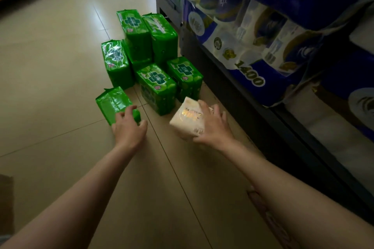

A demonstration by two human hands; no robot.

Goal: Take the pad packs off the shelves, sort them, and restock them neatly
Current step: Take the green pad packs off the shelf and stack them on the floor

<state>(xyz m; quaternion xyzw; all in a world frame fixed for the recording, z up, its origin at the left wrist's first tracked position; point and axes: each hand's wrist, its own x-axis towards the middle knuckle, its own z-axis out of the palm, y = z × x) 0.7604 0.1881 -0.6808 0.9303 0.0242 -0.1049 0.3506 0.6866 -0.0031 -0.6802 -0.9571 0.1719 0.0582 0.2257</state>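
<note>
We judge ourselves mid-sort: green pad packs (153, 66) sit grouped on the floor (60, 66) beside the shelf (232, 95), our left hand (129, 127) gripping one, right hand (214, 125) holding a cream pack (187, 118); restocking remains.

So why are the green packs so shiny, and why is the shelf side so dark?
Head view: light glares off the plastic of the green packs and the cream pack in the right hand; the shelf lies in shadow; straight floor lines bend, wide-lens distortion.
</note>
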